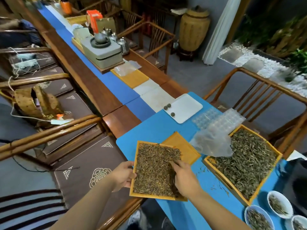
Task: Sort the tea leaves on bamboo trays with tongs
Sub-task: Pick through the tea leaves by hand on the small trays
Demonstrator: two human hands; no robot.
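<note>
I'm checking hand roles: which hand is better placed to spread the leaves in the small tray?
The right hand: its fingers already lie in the brown tea leaves, while the left hand holds the small bamboo tray's left edge, steadying it.

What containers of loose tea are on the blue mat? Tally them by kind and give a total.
Rectangular bamboo trays of tea leaves: 2, the small tray gripped by the left hand with the right hand in its leaves, and the large tray.
Round white bowls of tea leaves: 3.
Total: 5
</note>
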